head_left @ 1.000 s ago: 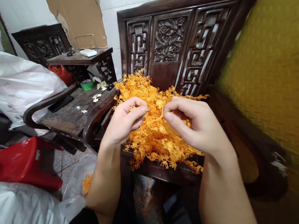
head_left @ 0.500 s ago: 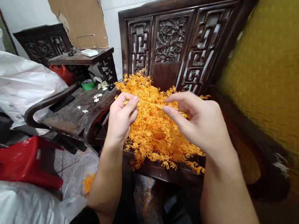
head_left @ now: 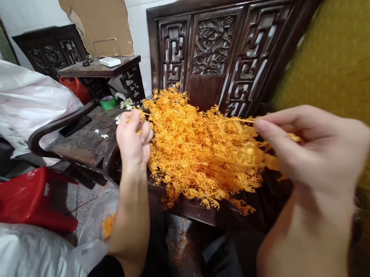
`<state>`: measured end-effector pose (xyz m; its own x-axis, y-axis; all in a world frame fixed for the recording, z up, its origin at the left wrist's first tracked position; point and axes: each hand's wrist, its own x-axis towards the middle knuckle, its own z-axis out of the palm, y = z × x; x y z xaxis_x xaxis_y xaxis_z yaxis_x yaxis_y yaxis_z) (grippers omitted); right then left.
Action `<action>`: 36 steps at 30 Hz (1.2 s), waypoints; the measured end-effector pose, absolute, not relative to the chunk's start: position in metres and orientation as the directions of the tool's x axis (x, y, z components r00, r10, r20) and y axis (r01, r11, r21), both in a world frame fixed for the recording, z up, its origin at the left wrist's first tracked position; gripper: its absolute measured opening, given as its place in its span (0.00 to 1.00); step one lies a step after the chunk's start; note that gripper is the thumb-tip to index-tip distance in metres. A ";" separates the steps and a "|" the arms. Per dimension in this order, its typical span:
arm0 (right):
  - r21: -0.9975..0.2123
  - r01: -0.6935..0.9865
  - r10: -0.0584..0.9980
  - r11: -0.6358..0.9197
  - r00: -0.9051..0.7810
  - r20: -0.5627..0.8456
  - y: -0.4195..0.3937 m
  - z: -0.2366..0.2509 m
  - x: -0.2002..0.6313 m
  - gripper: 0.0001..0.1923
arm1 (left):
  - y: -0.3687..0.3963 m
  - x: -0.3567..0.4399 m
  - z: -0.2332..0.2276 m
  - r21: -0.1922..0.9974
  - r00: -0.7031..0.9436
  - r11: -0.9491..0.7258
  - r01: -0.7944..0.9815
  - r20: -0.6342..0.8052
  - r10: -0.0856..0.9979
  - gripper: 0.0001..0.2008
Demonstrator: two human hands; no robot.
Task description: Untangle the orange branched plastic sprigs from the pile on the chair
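On the glossy dark-wood seat (head_left: 200,214), a heap of frilly, plastic-looking orange sprigs (head_left: 196,155) reaches the front edge. The right hand (head_left: 319,148) pinches a thin orange stem (head_left: 245,120); the left hand (head_left: 134,141) curls, grip unclear. Tugging tangled stems could drag sprigs off.

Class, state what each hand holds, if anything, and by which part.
The right hand pinches a thin orange plastic-looking sprig by its stem. Small orange bits show at the left hand; whether held cannot be told.
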<state>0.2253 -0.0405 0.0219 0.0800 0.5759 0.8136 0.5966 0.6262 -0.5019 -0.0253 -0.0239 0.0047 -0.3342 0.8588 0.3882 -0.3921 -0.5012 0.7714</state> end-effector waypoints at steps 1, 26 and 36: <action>-0.501 0.618 0.570 0.607 0.101 0.815 -0.041 0.023 0.227 0.03 | -0.027 -0.027 0.006 0.777 -0.303 -0.498 -0.385 0.403 0.864 0.25; -0.246 0.553 0.518 0.796 -0.412 0.749 -0.050 0.019 0.170 0.13 | -0.041 0.002 0.002 0.869 -0.006 -0.387 -0.309 0.405 0.914 0.17; -0.117 0.451 0.319 0.885 -0.404 0.857 -0.061 0.016 0.158 0.15 | -0.040 0.001 0.007 0.836 -0.177 -0.381 -0.394 0.338 0.924 0.20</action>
<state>0.1583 -0.0605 0.0160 -0.4039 0.3190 0.8574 0.4512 0.8848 -0.1166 0.0009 -0.0398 0.0073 -0.1770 0.9243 0.3382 -0.3938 -0.3814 0.8363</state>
